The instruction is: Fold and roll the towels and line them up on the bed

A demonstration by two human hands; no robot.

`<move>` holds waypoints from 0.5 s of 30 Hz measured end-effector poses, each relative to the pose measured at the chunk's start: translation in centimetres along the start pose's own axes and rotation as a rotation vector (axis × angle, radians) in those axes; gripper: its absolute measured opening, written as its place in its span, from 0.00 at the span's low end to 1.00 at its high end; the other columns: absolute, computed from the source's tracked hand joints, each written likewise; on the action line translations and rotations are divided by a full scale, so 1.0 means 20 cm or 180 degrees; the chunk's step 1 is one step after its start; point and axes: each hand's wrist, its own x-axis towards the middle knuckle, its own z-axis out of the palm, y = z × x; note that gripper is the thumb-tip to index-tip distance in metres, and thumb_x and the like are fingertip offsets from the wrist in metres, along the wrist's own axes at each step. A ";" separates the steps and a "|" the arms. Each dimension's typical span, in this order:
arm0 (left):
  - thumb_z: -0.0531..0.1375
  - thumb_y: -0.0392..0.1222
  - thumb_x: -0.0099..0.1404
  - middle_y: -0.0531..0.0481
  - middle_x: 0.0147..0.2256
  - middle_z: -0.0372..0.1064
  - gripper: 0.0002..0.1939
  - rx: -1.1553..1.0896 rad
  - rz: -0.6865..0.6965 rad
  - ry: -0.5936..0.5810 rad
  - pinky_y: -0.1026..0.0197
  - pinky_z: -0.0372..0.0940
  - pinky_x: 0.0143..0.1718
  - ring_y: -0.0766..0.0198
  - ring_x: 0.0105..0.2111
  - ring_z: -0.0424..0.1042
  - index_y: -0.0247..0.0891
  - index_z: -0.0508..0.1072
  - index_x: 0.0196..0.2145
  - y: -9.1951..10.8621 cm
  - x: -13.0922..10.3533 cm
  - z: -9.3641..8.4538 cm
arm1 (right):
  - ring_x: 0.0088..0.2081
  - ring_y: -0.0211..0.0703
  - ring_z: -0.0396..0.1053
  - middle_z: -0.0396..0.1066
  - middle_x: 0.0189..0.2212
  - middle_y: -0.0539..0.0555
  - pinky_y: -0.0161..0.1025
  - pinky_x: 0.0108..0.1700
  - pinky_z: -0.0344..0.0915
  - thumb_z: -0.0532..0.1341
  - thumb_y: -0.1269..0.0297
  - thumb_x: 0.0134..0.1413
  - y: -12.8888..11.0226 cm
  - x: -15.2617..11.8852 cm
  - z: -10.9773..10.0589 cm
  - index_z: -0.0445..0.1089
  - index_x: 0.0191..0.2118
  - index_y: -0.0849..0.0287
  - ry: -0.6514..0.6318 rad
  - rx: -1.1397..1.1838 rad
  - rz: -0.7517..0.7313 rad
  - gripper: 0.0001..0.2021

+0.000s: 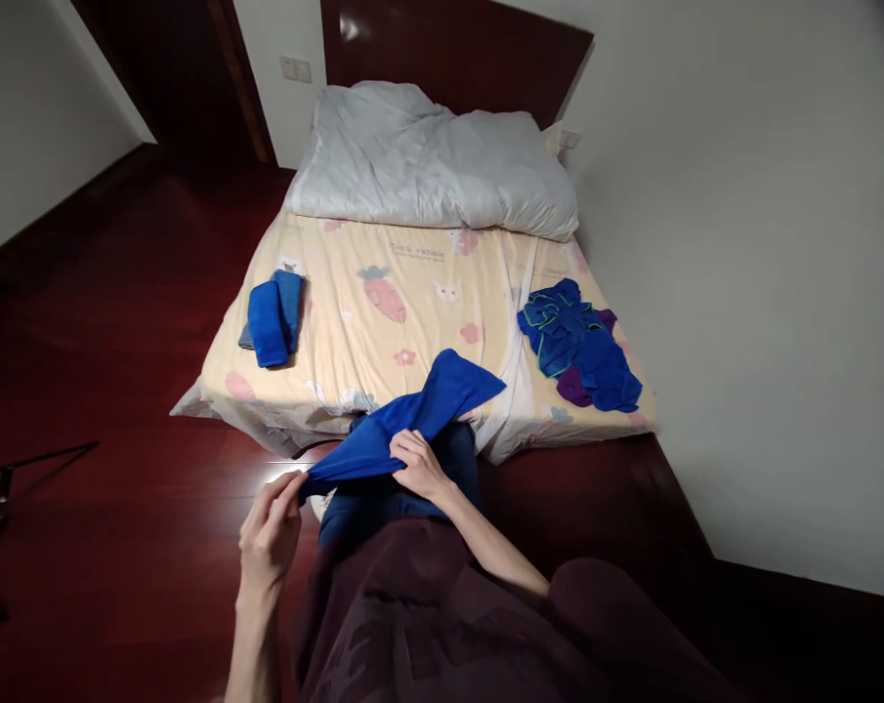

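A blue cloth (383, 437), probably a towel, stretches at a slant over my legs, its far end lying on the bed's front edge. My left hand (272, 522) pinches the cloth's near left end. Partway along its lower edge, my right hand (417, 463) is closed on the fabric. Folded blue towels (269, 324) lie stacked on the left side of the bed. On the right side sits a crumpled heap of blue and purple cloths (569, 337), some with green edging.
The bed (339, 361) has a pale yellow patterned sheet, with a light quilt (427, 166) bunched against the dark headboard (456, 49). A white wall (764, 293) runs along the right. A thin black stand (6, 488) is on the dark red floor at left.
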 end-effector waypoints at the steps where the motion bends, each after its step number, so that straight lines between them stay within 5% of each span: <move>1: 0.59 0.29 0.72 0.49 0.45 0.80 0.18 0.0077 -0.0031 0.0017 0.61 0.74 0.52 0.63 0.42 0.80 0.48 0.82 0.51 -0.03 0.00 -0.03 | 0.44 0.49 0.69 0.73 0.34 0.53 0.44 0.49 0.61 0.62 0.79 0.51 0.01 -0.03 -0.02 0.69 0.27 0.54 -0.0242 -0.0025 -0.0164 0.10; 4: 0.62 0.31 0.69 0.48 0.44 0.81 0.15 0.0415 -0.0295 0.0271 0.59 0.75 0.51 0.61 0.41 0.81 0.46 0.84 0.46 -0.12 0.04 -0.11 | 0.40 0.46 0.70 0.73 0.31 0.52 0.41 0.46 0.61 0.65 0.73 0.58 0.05 -0.17 -0.09 0.67 0.27 0.55 -0.0832 -0.0228 -0.0301 0.10; 9: 0.64 0.35 0.65 0.44 0.40 0.81 0.09 0.1044 -0.0768 0.0786 0.49 0.78 0.46 0.54 0.37 0.81 0.44 0.84 0.39 -0.23 0.12 -0.24 | 0.39 0.43 0.73 0.76 0.36 0.52 0.36 0.38 0.62 0.69 0.67 0.60 0.10 -0.45 -0.22 0.72 0.34 0.57 -0.1755 -0.0476 0.0279 0.05; 15: 0.62 0.38 0.62 0.45 0.40 0.80 0.15 0.1191 -0.0757 0.0466 0.40 0.78 0.41 0.45 0.38 0.81 0.53 0.82 0.44 -0.31 0.14 -0.33 | 0.47 0.46 0.72 0.77 0.41 0.53 0.36 0.39 0.65 0.66 0.65 0.65 0.07 -0.63 -0.36 0.75 0.37 0.56 -0.1669 -0.0703 0.0606 0.04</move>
